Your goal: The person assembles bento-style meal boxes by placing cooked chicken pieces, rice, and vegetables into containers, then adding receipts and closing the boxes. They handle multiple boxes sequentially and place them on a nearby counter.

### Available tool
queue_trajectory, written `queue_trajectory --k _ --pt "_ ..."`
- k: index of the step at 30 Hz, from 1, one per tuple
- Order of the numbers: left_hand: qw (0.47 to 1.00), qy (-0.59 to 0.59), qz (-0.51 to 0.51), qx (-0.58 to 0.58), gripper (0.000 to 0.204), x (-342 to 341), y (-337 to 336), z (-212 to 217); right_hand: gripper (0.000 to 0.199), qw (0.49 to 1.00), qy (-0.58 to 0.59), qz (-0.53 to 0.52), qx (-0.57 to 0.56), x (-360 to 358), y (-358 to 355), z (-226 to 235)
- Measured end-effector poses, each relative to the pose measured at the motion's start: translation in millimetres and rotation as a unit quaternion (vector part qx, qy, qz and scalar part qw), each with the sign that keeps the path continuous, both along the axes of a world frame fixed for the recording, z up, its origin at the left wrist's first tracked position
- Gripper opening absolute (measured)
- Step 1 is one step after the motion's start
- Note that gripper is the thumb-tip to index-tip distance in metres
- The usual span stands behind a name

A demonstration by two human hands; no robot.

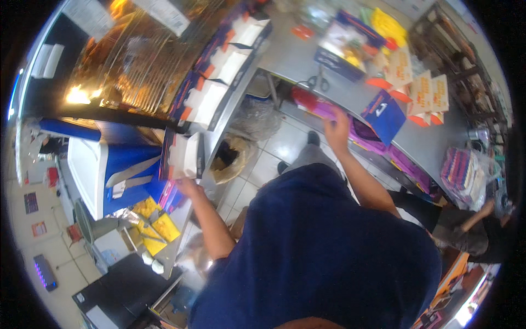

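My left hand (189, 188) is at the near end of an open cardboard box (184, 156), white inside and dark blue outside. Its fingers look closed on the box's near edge, though they are partly hidden. A purple packet or carton (171, 195) lies just beside that hand. Several similar open boxes (211, 98) stand in a row along the counter beyond. My right hand (336, 127) is raised, slightly blurred, with fingers apart and nothing in it. It is close to the metal table's edge, left of a dark blue carton (385, 116).
A lit glass food cabinet (131, 66) stands at the left. Black scissors (316, 83), a filled box (341, 54) and orange-and-cream cartons (421, 93) rest on the metal table (285, 57). A lined bin (233, 159) sits between the counters. Another person (466, 227) is at right.
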State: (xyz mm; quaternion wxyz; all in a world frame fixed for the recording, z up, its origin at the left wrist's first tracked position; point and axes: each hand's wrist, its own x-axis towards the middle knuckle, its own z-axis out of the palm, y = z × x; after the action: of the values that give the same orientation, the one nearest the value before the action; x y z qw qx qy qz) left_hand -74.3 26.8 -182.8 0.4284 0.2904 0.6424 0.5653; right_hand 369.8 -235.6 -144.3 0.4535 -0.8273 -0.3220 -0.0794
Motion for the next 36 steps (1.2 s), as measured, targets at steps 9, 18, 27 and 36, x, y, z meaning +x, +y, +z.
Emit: queue_trajectory --k 9,18,27,36 --pt "0.956 0.269 -0.04 0.109 0.047 28.6 -37.3 -17.2 0.085 0.851 0.1 -0.448 -0.254 128.3 -110.5 6.1" --pt "0.975 0.165 0.103 0.111 0.045 42.7 3.9 -39.8 0.095 0.822 0.192 -0.415 -0.34 143.4 -90.3 2.9" --pt "0.983 0.166 0.018 0.074 0.028 40.8 52.0 -6.2 0.105 0.779 0.232 -0.483 -0.326 127.9 -133.5 10.2" --pt "0.915 0.362 0.026 0.173 0.042 57.4 24.9 21.6 0.1 0.788 0.197 -0.512 -0.281 116.7 -134.9 -2.7"
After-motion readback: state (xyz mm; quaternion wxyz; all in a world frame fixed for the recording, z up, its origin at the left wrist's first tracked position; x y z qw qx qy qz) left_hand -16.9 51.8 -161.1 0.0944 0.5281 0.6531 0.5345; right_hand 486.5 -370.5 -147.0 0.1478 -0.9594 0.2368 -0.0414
